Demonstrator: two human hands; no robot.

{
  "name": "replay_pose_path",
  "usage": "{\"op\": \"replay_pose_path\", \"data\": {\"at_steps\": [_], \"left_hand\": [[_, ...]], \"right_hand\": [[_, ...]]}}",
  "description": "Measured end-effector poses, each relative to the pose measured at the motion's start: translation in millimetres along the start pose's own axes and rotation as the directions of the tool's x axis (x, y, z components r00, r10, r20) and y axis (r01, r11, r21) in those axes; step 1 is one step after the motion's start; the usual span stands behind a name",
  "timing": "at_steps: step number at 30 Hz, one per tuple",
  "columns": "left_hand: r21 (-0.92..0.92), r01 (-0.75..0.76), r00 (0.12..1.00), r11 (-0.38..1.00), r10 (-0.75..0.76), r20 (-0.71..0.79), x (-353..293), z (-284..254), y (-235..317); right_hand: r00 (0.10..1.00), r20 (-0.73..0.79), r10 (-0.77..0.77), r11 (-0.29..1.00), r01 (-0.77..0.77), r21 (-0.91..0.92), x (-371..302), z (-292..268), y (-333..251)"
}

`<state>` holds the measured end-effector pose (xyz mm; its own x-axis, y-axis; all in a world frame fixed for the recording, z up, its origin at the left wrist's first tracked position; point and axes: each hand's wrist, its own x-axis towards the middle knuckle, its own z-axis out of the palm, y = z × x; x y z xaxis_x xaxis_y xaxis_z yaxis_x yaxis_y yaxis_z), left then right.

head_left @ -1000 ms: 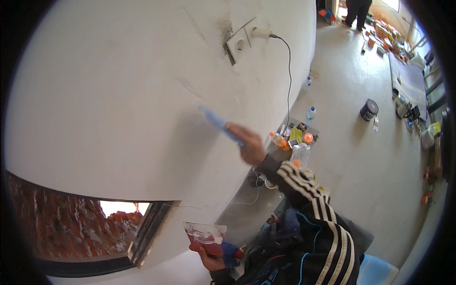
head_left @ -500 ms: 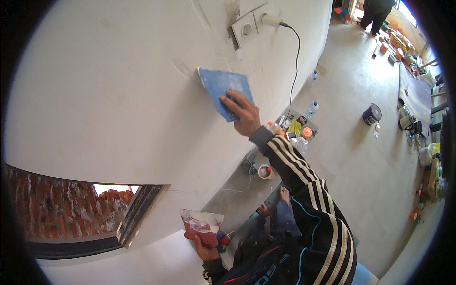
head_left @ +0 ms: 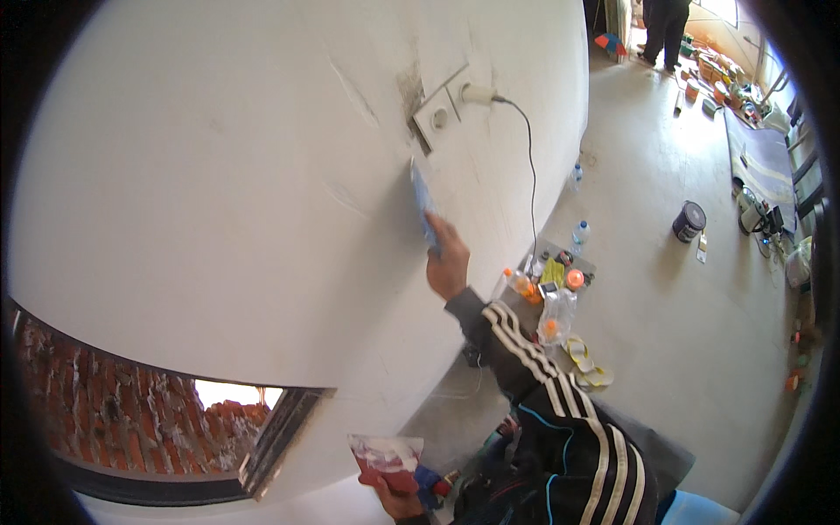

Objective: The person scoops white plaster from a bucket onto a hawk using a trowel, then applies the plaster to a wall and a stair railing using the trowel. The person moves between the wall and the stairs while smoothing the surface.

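fingers of the right hand were clamped on a blue putty knife.
its blade ran up and left from the fingers, edge-on against the white wall, tip just below the socket plate; the left hand, far below, gripped a red-smeared trowel.

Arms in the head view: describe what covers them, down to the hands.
Both hands are bare, no gloves: right hand, left hand. The right arm wears a dark track-jacket sleeve with white stripes along it and a ribbed grey cuff. The left arm's sleeve is barely visible.
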<state>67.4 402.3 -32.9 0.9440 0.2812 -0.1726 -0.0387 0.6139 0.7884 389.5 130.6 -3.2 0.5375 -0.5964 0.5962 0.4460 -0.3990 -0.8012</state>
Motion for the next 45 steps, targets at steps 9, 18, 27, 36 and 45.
{"op": "replay_pose_path", "data": {"at_steps": [9,18,27,36,45], "left_hand": [[-0.070,0.065,0.997,0.995,-0.068,-0.046,26.2,-70.9,-15.6],[0.060,0.096,0.995,0.994,-0.095,-0.019,43.3,-67.8,-21.7],[0.057,0.135,0.980,0.989,-0.126,-0.151,24.2,-62.3,-16.0],[-0.052,0.216,0.963,0.975,-0.222,-0.154,44.8,-108.1,-15.1],[-0.093,0.096,0.992,0.991,-0.103,-0.070,27.3,-114.9,7.7]], "right_hand": [[0.948,0.318,0.006,0.978,-0.071,0.194,-91.1,11.4,-97.4],[0.619,0.484,0.618,0.496,-0.785,0.370,-112.3,-85.3,-19.5],[0.574,0.146,0.806,0.577,-0.816,0.024,-313.5,-350.7,62.5],[0.551,0.008,0.834,0.508,-0.775,0.375,-282.2,-283.0,37.2],[0.999,-0.025,-0.030,0.999,0.029,-0.019,-52.2,-39.2,-102.8]]}}
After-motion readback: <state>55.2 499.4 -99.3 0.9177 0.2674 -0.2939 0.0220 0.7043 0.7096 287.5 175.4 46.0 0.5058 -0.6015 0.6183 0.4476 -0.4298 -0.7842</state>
